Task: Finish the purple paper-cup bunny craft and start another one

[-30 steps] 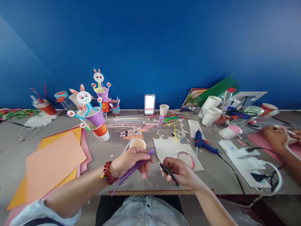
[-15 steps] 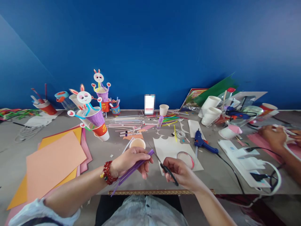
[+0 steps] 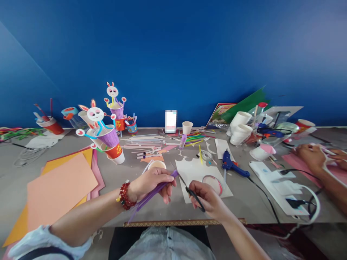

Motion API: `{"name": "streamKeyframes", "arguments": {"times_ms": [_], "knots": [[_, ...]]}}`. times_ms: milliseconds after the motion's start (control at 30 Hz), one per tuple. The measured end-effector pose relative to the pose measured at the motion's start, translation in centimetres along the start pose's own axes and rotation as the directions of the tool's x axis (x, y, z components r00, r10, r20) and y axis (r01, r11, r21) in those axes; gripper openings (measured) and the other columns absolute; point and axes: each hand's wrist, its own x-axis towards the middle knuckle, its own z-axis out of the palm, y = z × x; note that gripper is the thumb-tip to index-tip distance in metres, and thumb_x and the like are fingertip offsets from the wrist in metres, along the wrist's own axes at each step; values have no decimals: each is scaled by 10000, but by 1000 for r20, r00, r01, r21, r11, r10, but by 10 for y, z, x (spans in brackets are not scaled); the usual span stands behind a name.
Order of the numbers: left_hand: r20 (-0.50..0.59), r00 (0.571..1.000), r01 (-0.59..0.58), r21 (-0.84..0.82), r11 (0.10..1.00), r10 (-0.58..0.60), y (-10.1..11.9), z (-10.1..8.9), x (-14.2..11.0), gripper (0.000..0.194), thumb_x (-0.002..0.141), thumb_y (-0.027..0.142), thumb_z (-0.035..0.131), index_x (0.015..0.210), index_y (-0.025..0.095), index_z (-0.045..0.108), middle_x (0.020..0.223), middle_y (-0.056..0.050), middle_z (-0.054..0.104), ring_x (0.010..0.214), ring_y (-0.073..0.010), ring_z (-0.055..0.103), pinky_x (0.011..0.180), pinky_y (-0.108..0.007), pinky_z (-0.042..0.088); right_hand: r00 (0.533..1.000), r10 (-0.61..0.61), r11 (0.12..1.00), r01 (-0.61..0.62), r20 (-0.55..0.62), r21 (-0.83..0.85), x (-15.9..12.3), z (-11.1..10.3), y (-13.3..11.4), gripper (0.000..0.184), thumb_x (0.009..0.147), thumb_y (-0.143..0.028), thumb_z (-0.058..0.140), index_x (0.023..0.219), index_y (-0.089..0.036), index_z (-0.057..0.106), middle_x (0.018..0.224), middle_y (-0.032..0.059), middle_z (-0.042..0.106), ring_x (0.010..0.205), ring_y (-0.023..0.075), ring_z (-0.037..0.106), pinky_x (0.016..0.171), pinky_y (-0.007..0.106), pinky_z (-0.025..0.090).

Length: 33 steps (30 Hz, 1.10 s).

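My left hand (image 3: 151,182), with a red bead bracelet on the wrist, is closed round a bundle of purple straws (image 3: 155,191) that slants down to the left. My right hand (image 3: 207,198) grips black-handled scissors (image 3: 191,191) whose blades point up-left toward the top end of the straws. Both hands hover over the near edge of the grey table (image 3: 141,213). A white paper sheet (image 3: 200,173) with a pink-rimmed cup (image 3: 214,182) on it lies just beyond my right hand. A small paper cup (image 3: 157,165) stands behind my left hand.
Orange and pink paper sheets (image 3: 59,187) lie at the left. Bunny cup figures (image 3: 104,126) stand behind them. A blue glue gun (image 3: 230,164) with its black cord lies right of centre. Another person's hands (image 3: 314,159) work at the far right among white cups (image 3: 240,126).
The view has shifted slightly. My hands, the straws and the scissors keep nearly the same pose.
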Motion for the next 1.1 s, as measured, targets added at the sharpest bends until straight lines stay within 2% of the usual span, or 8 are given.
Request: {"name": "streamKeyframes", "arguments": {"times_ms": [233, 400, 600, 700, 867, 967, 1100], "knots": [[16, 1000, 23, 27, 999, -23, 4, 2, 4, 231, 791, 330, 661, 741, 104, 659, 554, -33, 671, 399, -128, 628, 501, -244, 541, 997, -56, 995, 51, -56, -85, 0, -2, 10, 451, 854, -608, 605, 698, -210, 459, 557, -38, 492, 444, 86, 426, 436, 207, 374], [21, 999, 34, 30, 999, -35, 7, 5, 6, 259, 767, 362, 686, 739, 106, 655, 550, -29, 668, 383, -119, 611, 513, -251, 543, 994, -22, 994, 11, -105, -106, -2, -2, 8, 476, 846, -608, 622, 662, -223, 411, 528, -63, 439, 426, 82, 417, 421, 200, 339], [59, 996, 58, 71, 996, -63, 3, 6, 7, 253, 786, 359, 673, 746, 110, 658, 563, -37, 675, 410, -134, 638, 521, -255, 559, 998, 52, 993, -56, 47, 102, -7, -1, -8, 540, 732, -699, 702, 741, -194, 511, 633, -29, 507, 523, 102, 484, 516, 232, 408], [72, 994, 75, 76, 994, -81, -1, 6, 7, 245, 794, 351, 671, 746, 111, 663, 563, -40, 678, 418, -139, 645, 526, -260, 567, 998, 49, 987, -56, 51, 151, -6, -1, -10, 591, 667, -735, 734, 737, -192, 513, 625, -34, 495, 529, 102, 482, 516, 234, 404], [88, 994, 58, 73, 996, -64, -1, 8, 7, 229, 816, 331, 645, 759, 110, 668, 569, -36, 675, 421, -138, 646, 534, -265, 571, 997, 42, 984, -51, 59, 168, -4, -1, -10, 615, 649, -747, 740, 744, -181, 520, 619, -32, 514, 514, 89, 477, 504, 220, 384], [97, 993, 56, 67, 996, -62, 0, 9, 6, 220, 820, 323, 640, 766, 111, 668, 575, -36, 679, 421, -135, 644, 539, -266, 573, 998, 50, 987, -55, 41, 150, -5, 0, -13, 613, 639, -748, 744, 727, -189, 510, 604, -34, 514, 513, 90, 464, 505, 225, 385], [117, 991, 66, 44, 997, -70, 0, 9, 8, 225, 812, 329, 657, 765, 109, 667, 570, -40, 679, 413, -140, 643, 481, -240, 539, 998, 53, 999, -52, -38, 12, -5, -1, -11, 546, 688, -674, 751, 674, -208, 466, 550, -48, 489, 456, 82, 423, 448, 214, 341]]}}
